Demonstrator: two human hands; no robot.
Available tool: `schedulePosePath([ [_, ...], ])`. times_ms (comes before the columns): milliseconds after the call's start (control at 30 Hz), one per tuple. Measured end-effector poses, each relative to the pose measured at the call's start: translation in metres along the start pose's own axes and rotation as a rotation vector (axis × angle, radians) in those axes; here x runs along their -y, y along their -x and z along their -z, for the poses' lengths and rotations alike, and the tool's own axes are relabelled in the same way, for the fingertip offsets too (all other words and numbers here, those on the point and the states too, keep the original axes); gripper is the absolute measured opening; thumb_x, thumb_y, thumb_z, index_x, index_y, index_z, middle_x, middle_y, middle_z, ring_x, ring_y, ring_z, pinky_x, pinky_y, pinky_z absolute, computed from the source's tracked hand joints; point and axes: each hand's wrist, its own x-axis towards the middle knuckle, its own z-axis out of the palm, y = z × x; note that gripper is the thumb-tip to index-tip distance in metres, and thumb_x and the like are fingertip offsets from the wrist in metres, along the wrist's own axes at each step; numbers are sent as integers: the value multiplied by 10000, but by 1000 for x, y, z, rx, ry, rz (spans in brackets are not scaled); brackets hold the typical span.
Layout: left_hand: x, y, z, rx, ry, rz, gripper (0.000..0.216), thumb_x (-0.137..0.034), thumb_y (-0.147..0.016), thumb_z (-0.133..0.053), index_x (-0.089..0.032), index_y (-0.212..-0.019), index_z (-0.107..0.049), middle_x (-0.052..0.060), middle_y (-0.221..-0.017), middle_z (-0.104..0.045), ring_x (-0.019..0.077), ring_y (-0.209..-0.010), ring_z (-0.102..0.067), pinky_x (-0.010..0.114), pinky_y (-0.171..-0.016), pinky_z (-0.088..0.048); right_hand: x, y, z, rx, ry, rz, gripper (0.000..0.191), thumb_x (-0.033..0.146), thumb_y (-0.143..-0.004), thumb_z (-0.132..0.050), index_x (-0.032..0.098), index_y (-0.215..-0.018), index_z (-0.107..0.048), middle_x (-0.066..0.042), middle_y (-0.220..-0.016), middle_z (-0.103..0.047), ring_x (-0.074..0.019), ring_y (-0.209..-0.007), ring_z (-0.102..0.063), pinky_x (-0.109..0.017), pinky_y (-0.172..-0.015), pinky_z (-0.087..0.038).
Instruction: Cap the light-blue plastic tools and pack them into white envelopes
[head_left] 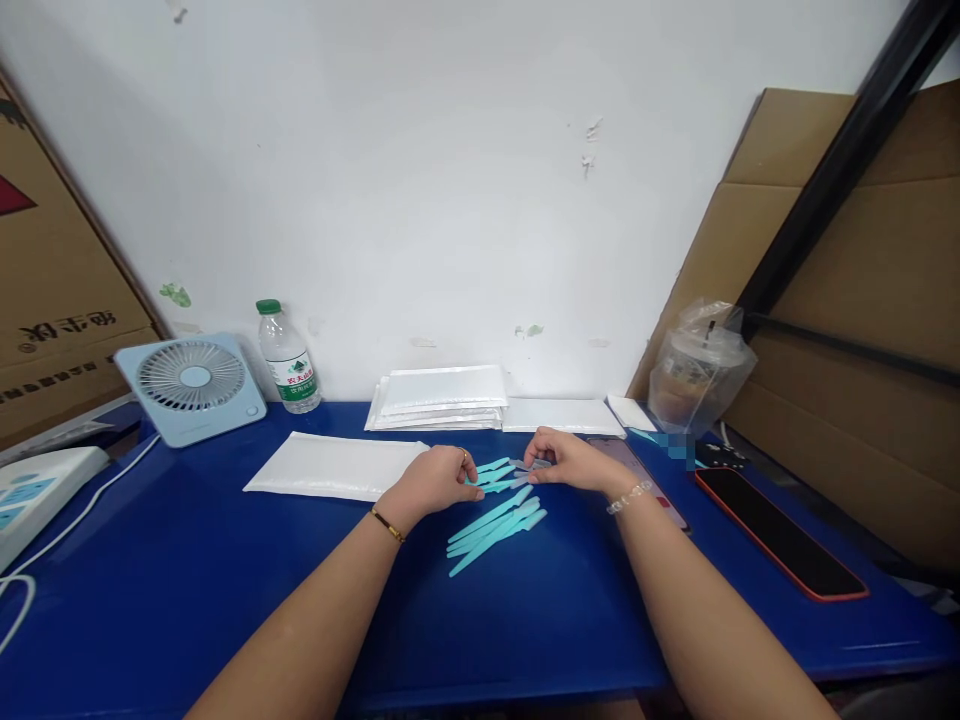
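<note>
Slim turquoise eyebrow razors (495, 472) lie fanned between my two hands, their pale clear-capped ends pointing right. My left hand (442, 480) is closed on their handle ends, thumb and fingers pinching. At the capped ends, my right hand (559, 460) has its thumb and fingertips closed around the translucent covers. Nearer to me, several more turquoise razors (491, 530) rest in a loose fan on the blue table (525, 620). A white padded envelope (330, 468) lies flat just left of my left hand, partly behind it.
Stacked white envelopes (442, 390) stand against the wall. A light-blue fan (195, 385) and water bottle (289, 360) are at back left. To the right are a phone with an orange edge (780, 535), another phone (645, 480) partly under my wrist, and a bagged drink cup (694, 375).
</note>
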Motion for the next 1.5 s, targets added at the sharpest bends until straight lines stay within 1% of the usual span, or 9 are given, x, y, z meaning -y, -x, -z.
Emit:
schedulePosePath([
  [200,-12,3,-8,42,4,-67,304,-488,-648,-642,-217,-782,-672,5,-787,-657,147,-666,-567,221,-519,-332,4,-3,-8,139,174,75,218,426,-689,-698,242,-805,-702,-4,-848,-516,-159,-780,-495,-330,-829,-340],
  [333,-18,5,-10,95,-50,-51,212,-410,-674,-628,-211,-729,-676,10,-730,-665,144,-631,-566,225,-496,-317,2,-4,-10,186,192,68,217,436,-706,-676,238,-795,-691,6,-842,-515,-152,-767,-495,-353,-871,-306],
  [600,-8,6,7,53,-43,17,238,-420,-660,-642,-200,-745,-674,12,-732,-663,148,-624,-564,229,-495,-323,2,6,7,38,58,-3,281,434,-687,-680,195,-833,-688,-24,-861,-538,-160,-765,-486,-260,-672,-377],
  [800,-20,12,-2,123,27,-49,336,-519,-613,-660,-214,-753,-684,1,-726,-663,140,-608,-562,223,-483,-321,14,5,-2,239,135,106,270,446,-618,-742,222,-763,-710,-2,-819,-538,-161,-776,-509,-332,-844,-326],
  [900,-27,13,-10,166,-14,-68,286,-471,-599,-682,-213,-723,-693,4,-687,-662,140,-595,-564,223,-478,-314,15,2,-8,272,134,114,265,455,-626,-729,214,-733,-705,1,-801,-541,-159,-769,-510,-333,-846,-325],
  [1100,-27,12,-2,88,-72,-27,206,-406,-660,-640,-205,-691,-675,13,-698,-668,140,-586,-555,231,-480,-309,8,4,1,169,83,46,292,476,-662,-688,198,-750,-703,-11,-804,-538,-144,-718,-487,-258,-671,-371],
  [1267,-19,8,7,48,-64,33,251,-446,-642,-660,-210,-725,-674,8,-733,-662,148,-632,-561,233,-495,-312,6,9,11,63,89,-16,304,465,-639,-710,195,-778,-701,-18,-823,-545,-159,-743,-491,-255,-645,-372],
  [1367,-18,8,5,5,-52,20,302,-469,-599,-690,-219,-768,-678,1,-781,-654,146,-661,-563,226,-497,-306,11,9,8,120,82,54,295,455,-633,-722,214,-802,-707,-12,-840,-536,-154,-745,-497,-259,-670,-377],
  [1500,-22,10,-2,49,-43,-47,314,-502,-592,-688,-230,-750,-686,-6,-738,-647,142,-629,-559,227,-480,-303,16,5,-3,225,163,118,233,408,-604,-759,221,-737,-715,2,-785,-516,-150,-733,-499,-296,-760,-357],
])
